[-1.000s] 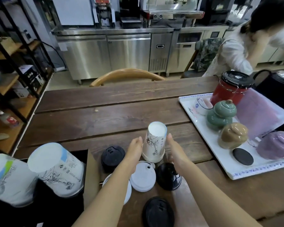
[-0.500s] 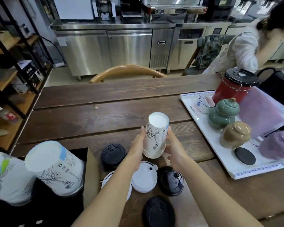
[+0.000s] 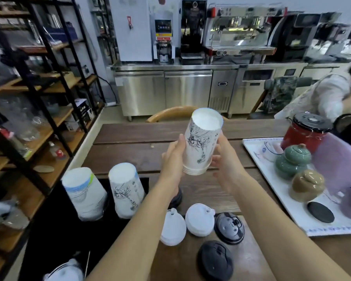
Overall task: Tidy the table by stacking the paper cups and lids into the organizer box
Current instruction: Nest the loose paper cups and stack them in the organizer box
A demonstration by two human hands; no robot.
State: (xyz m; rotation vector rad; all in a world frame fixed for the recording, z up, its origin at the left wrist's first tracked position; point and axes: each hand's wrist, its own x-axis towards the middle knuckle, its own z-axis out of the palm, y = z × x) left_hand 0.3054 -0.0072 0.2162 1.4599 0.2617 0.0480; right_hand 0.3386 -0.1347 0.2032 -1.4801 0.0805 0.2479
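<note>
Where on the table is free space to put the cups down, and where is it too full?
Free: the wooden table beyond both hands, up to the chair back, and the strip between the right hand and the white tray. Crowded: the near edge, with white lids and black lids.

Both hands [image 3: 171, 159] have lifted the inverted cup stack [image 3: 201, 142] off the table

Head-worn view — forward, down, close
</note>
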